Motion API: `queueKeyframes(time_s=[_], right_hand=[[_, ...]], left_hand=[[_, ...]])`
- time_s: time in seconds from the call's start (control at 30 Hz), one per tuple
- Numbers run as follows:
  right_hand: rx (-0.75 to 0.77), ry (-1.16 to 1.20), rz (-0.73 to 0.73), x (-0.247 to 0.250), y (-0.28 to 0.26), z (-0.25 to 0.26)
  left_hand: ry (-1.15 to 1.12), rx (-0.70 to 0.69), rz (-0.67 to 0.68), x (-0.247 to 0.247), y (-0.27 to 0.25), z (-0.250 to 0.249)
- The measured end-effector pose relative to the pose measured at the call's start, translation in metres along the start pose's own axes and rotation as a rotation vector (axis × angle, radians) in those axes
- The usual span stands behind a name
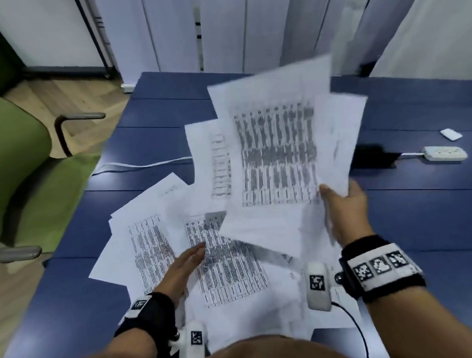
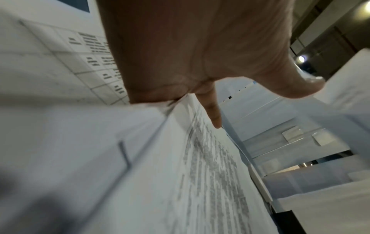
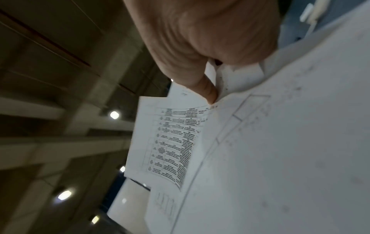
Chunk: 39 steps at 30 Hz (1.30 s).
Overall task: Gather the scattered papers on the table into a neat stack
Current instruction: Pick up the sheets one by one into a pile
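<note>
Several white sheets printed with tables lie overlapping on the blue table (image 1: 422, 213). My right hand (image 1: 342, 200) pinches the lower right edge of a lifted bundle of papers (image 1: 277, 154), thumb on top, and holds it tilted above the pile. In the right wrist view the thumb (image 3: 208, 91) presses on those lifted sheets (image 3: 280, 158). My left hand (image 1: 187, 263) lies flat with straight fingers on the papers still on the table (image 1: 228, 266). In the left wrist view the left hand (image 2: 200, 63) rests on the printed sheets (image 2: 200, 174).
A white power strip (image 1: 444, 153) with its cord and a small white card (image 1: 450, 134) lie at the table's right. A black object (image 1: 373, 158) sits behind the lifted papers. A white cable (image 1: 135, 165) crosses the table's left. A green chair (image 1: 16, 174) stands left of the table.
</note>
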State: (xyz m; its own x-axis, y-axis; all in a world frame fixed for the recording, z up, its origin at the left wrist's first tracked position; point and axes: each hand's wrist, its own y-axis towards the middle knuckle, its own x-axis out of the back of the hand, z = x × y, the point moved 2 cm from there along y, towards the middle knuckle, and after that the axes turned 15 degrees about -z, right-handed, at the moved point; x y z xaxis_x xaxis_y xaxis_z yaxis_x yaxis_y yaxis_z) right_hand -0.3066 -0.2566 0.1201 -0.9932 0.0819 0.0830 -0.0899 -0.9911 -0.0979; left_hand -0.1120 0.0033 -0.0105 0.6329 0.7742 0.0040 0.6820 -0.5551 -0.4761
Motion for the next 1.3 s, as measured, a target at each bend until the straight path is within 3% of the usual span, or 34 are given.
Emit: queueKeyframes(time_s=[0.1,0.17,0.23,0.3,0.4,0.5,0.63,0.77,1.03,1.13,1.3], right_hand=[[-0.17,-0.168,0.151,-0.013,-0.021,-0.051],[-0.21,-0.349,0.222,-0.014,-0.031,-0.073],[-0.224,-0.514,0.311,-0.012,-0.037,-0.091],[-0.227,-0.683,0.415,-0.009,-0.035,-0.108],[-0.157,-0.9,0.484,-0.001,-0.024,-0.119],[0.007,-1.056,0.421,0.012,-0.002,-0.119],[0.1,-0.843,0.328,0.021,0.032,-0.106],[0.045,-0.691,0.469,0.011,0.039,-0.091],[-0.075,-0.863,0.737,-0.026,0.002,-0.109],[-0.005,-0.869,0.703,-0.033,-0.01,-0.119],[0.008,-0.794,0.462,-0.026,-0.006,-0.128]], left_hand=[[-0.05,0.043,-0.028,0.0,0.004,0.001],[-0.028,0.123,-0.079,-0.003,0.003,0.0],[0.04,0.2,-0.223,0.0,0.009,0.007],[0.046,0.231,-0.258,0.008,0.019,0.019],[-0.046,0.289,-0.25,0.008,0.019,0.016],[-0.081,0.37,-0.312,0.011,0.023,0.014],[0.02,0.386,-0.291,0.024,0.035,0.017],[0.147,0.356,-0.258,0.023,0.038,-0.002],[0.495,0.32,-0.275,0.015,0.042,-0.019],[0.419,0.294,-0.314,0.013,0.044,-0.011],[0.083,0.2,-0.415,0.006,0.031,-0.008]])
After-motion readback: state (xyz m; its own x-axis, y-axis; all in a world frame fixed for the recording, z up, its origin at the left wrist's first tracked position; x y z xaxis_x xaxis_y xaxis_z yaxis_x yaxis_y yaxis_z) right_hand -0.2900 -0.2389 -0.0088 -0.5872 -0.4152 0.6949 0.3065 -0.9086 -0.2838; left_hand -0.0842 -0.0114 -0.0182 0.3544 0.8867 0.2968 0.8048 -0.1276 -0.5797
